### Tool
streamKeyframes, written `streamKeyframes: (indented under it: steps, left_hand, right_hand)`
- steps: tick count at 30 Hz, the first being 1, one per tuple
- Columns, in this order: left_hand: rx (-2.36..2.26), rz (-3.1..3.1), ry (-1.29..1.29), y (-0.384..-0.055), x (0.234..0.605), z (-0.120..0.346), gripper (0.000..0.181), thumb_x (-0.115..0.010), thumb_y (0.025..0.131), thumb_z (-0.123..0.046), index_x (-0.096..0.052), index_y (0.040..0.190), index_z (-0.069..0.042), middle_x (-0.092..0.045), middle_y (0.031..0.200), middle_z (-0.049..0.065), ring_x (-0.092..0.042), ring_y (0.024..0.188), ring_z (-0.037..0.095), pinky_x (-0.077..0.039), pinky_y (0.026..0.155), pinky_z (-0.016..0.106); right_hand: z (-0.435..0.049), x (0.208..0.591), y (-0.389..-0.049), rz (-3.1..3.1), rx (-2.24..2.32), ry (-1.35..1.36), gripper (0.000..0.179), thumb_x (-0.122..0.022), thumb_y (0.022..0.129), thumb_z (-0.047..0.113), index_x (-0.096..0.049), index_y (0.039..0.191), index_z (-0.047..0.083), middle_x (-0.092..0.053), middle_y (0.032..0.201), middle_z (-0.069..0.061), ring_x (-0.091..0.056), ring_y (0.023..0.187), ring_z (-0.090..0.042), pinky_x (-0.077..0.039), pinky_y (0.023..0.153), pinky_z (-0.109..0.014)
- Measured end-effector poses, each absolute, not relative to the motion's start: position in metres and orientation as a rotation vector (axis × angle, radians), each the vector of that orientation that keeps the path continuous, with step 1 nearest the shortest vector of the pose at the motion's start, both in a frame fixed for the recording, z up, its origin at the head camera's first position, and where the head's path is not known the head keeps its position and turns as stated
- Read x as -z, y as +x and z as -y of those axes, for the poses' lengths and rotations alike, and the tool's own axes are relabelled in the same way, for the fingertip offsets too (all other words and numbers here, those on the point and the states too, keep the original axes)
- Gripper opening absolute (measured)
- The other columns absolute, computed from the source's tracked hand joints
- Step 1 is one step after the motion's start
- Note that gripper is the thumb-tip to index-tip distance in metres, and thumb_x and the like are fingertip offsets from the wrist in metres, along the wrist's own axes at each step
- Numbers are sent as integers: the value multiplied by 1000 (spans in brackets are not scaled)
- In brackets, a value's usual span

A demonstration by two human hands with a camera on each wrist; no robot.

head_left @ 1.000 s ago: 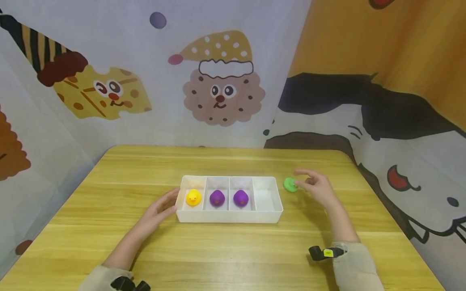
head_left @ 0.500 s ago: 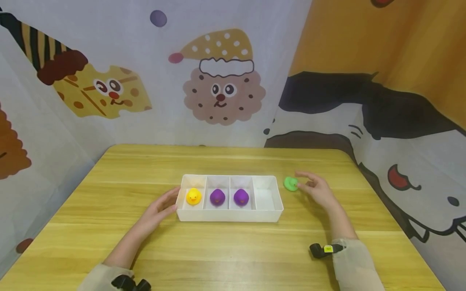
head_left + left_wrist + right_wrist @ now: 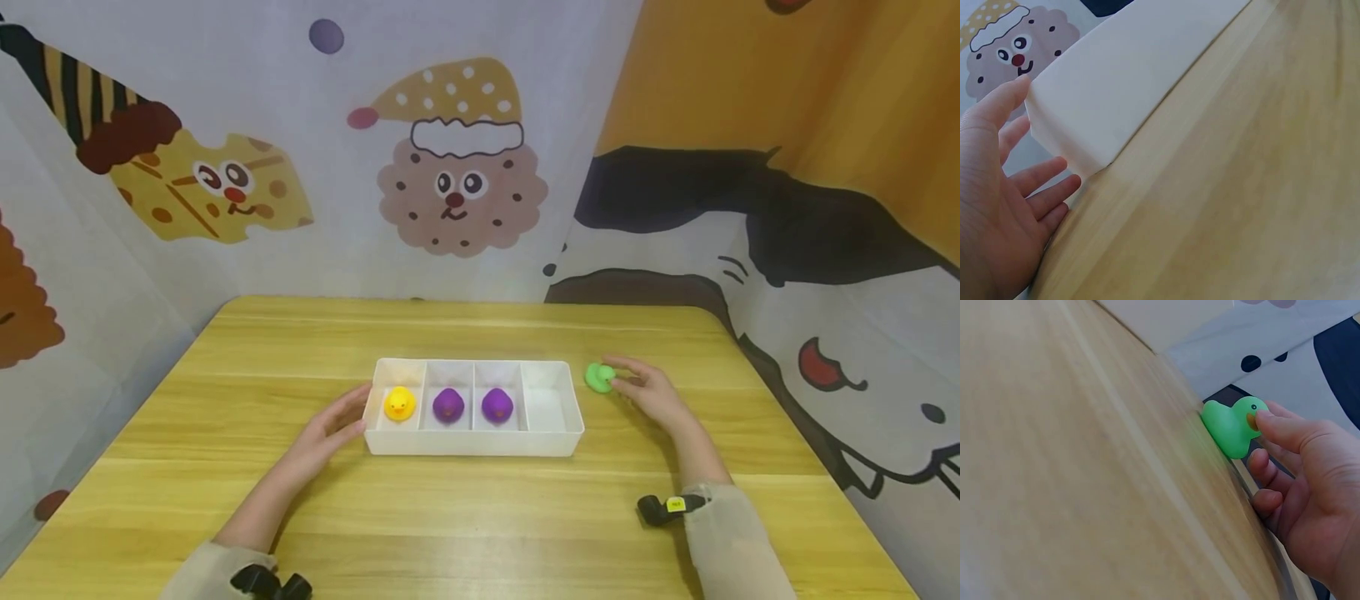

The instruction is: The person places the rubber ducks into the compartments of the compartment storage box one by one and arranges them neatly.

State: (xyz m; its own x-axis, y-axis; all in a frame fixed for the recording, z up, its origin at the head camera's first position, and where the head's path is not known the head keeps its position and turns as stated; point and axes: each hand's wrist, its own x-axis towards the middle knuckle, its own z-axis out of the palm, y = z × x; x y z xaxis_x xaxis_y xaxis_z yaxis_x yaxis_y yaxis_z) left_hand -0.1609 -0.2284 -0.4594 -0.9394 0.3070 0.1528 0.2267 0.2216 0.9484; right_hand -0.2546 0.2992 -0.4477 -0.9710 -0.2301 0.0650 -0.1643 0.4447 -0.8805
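Observation:
A white divided box (image 3: 472, 444) lies across the table in the head view. Its leftmost compartment holds a yellow rubber duck (image 3: 400, 404); the two middle ones each hold a round purple toy, one (image 3: 448, 406) beside the other (image 3: 497, 406). My left hand (image 3: 336, 429) touches the box's left end, thumb at the near corner and fingers loosely extended, as the left wrist view also shows. Right of the box, my right hand (image 3: 651, 392) pinches a green rubber duck (image 3: 1230, 427) by its head, between thumb and index finger. The duck sits at the tabletop, its beak partly under the thumb.
The wooden table (image 3: 480, 525) has its far edge against a cartoon-printed curtain (image 3: 300, 83). A black strap camera (image 3: 663, 510) sits on the right wrist, and another (image 3: 266, 582) on the left.
The right index finger has come in over the green duck's head, and the duck has turned slightly. The left hand and the box stay where they were.

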Motion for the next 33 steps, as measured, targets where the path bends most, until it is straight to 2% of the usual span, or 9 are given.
streamKeyframes:
  steps: [4, 7, 15, 17, 20, 23, 25, 29, 33]
  left_hand:
    - [-1848, -2396, 521, -160, 458, 228, 54, -52, 100, -19, -33, 150, -14, -40, 145, 19, -41, 128, 39, -33, 98, 57]
    - [-1838, -2400, 520, -161, 458, 228, 54, -52, 100, -20, -33, 150, -14, -40, 145, 19, -41, 128, 38, -34, 98, 54]
    - [-1833, -2408, 530, -161, 459, 229, 53, -52, 100, -19, -33, 149, -13, -41, 145, 18, -41, 128, 37, -39, 93, 24]
    - [-1835, -2406, 525, -161, 459, 229, 53, -52, 100, -20, -33, 150, -13, -41, 145, 18, -41, 128, 37, -39, 93, 25]
    - [-1833, -2410, 518, -161, 458, 228, 54, -53, 100, -20, -33, 149, -14, -41, 145, 18, -42, 128, 36, -39, 96, 35]
    - [-1834, -2412, 517, -161, 458, 228, 54, -53, 100, -20, -33, 150, -14, -41, 145, 18, -42, 128, 36, -36, 98, 48]
    - [-1836, -2414, 520, -161, 458, 228, 53, -53, 100, -20, -33, 150, -14, -41, 145, 18, -42, 128, 37, -34, 98, 54]
    - [-1835, -2412, 533, -161, 459, 228, 53, -52, 100, -19, -33, 150, -14, -41, 145, 19, -41, 128, 37, -36, 98, 49]
    - [-1826, -2420, 540, -161, 459, 229, 53, -52, 100, -17, -33, 150, -14, -41, 145, 18, -42, 128, 37, -39, 96, 40]
  right_hand:
    - [-297, 445, -254, -2600, 1586, -363, 45, -61, 95, 14, -50, 138, 3, -40, 145, -19, -50, 117, -42, -49, 85, -39]
    - [-300, 450, -257, -2604, 1589, -363, 45, -63, 94, 19, -53, 136, 5, -43, 143, -19, -53, 116, -39, -50, 83, -34]
    - [-302, 454, -259, -2627, 1573, -339, 45, -64, 93, 22, -54, 134, 7, -43, 143, -18, -54, 114, -37, -50, 83, -34]
    - [-302, 454, -259, -2646, 1565, -332, 45, -64, 93, 23, -55, 134, 7, -47, 139, -19, -58, 107, -32, -51, 79, -32]
    - [-301, 452, -258, -2664, 1571, -304, 44, -65, 93, 22, -56, 133, 8, -55, 127, -19, -61, 87, -22, -50, 68, -29]
    - [-297, 443, -253, -2651, 1597, -266, 43, -66, 92, 18, -56, 132, 6, -61, 104, -22, -55, 66, -18, -47, 56, -28]
    - [-292, 434, -247, -2644, 1608, -250, 42, -65, 93, 14, -56, 132, 4, -60, 91, -27, -52, 60, -17, -45, 52, -28]
    - [-282, 414, -235, -2656, 1599, -222, 41, -63, 93, 10, -54, 132, -1, -56, 83, -33, -48, 53, -17, -42, 46, -29]
    - [-279, 407, -228, -2685, 1583, -220, 41, -63, 93, 11, -54, 132, -2, -58, 95, -30, -47, 53, -13, -43, 47, -28]
